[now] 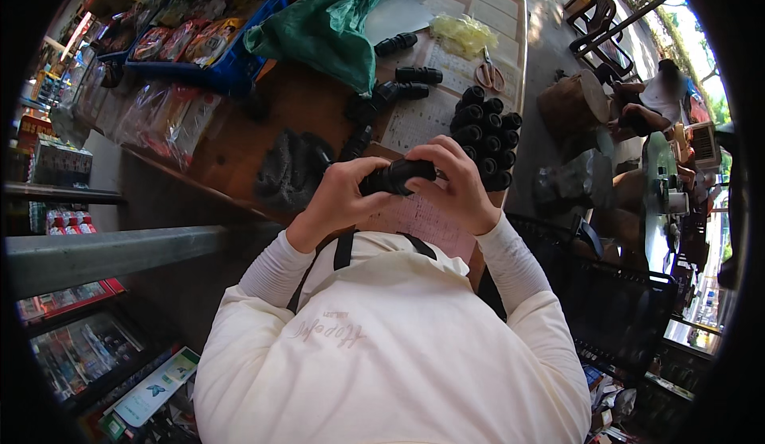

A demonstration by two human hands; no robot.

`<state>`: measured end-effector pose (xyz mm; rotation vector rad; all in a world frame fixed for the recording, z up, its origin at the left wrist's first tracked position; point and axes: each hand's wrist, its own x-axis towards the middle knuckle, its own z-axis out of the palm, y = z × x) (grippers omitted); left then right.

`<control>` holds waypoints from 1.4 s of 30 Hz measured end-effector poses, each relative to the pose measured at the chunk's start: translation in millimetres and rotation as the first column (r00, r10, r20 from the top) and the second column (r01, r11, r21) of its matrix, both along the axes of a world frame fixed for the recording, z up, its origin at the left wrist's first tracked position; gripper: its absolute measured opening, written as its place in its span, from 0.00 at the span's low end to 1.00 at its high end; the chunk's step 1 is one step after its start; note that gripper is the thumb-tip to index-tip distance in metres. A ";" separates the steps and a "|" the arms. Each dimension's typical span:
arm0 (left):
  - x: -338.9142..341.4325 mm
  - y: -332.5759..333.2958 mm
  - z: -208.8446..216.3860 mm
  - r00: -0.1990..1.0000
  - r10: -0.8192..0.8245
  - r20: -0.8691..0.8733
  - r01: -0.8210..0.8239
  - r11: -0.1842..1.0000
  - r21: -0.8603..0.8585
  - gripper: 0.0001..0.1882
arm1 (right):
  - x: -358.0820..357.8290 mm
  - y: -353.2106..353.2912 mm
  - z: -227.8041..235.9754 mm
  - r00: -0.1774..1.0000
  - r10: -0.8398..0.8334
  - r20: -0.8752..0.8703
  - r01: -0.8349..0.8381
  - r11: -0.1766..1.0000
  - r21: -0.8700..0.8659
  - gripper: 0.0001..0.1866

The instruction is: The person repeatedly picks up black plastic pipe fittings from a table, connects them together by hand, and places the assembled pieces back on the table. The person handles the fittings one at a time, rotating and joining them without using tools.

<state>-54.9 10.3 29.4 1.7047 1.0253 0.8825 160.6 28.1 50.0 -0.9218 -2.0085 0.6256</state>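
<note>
Between my two hands, close in front of my chest, a black ribbed cylindrical pipe fitting [394, 177] lies roughly level. My left hand [339, 193] grips its left end with thumb and fingers. The fingers of my right hand [460, 185] wrap over its right end, thumb on the near side. Just beyond my right hand, several similar black fittings [488, 137] stand packed together on the table. More loose black fittings [418, 76] lie farther back, left of that group. A dark grey crumpled bag [280, 174] sits beside my left hand.
Orange-handled scissors [489, 73] and crumpled yellowish plastic [464, 36] lie on the table [511, 25]. A green plastic bag [327, 33] covers its far middle. At the left are a blue crate [259, 25] of packets and a metal rail [119, 253]. A person [657, 97] sits at far right.
</note>
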 end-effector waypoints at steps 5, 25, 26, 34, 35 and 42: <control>-0.6 -1.3 -10.8 1.000 0.020 -0.021 -0.019 1.000 0.013 0.21 | 17.7 0.4 -33.4 0.963 -0.132 -0.236 -0.038 0.799 -0.599 0.15; 10.3 5.6 -13.8 0.970 0.174 -0.168 -0.116 0.944 0.311 0.22 | 21.9 1.3 -30.6 0.959 -0.083 -0.271 -0.134 0.712 -0.690 0.16; 9.6 5.9 -14.5 0.970 0.180 -0.164 -0.127 0.948 0.292 0.22 | 15.5 -3.1 -25.1 0.953 -0.095 -0.288 -0.116 0.764 -0.634 0.16; 9.2 8.7 -16.3 0.968 0.194 -0.162 -0.159 0.966 0.206 0.23 | 11.3 2.2 -44.3 0.938 -0.167 -0.304 -0.051 0.800 -0.597 0.15; 9.2 8.8 -15.5 0.968 0.187 -0.166 -0.148 0.964 0.219 0.23 | 9.4 0.5 -43.8 0.928 -0.188 -0.321 -0.048 0.795 -0.605 0.15; 9.6 9.8 -14.7 0.965 0.182 -0.189 -0.138 0.964 0.226 0.22 | 6.8 -0.6 -41.5 0.915 -0.175 -0.363 -0.099 0.775 -0.624 0.18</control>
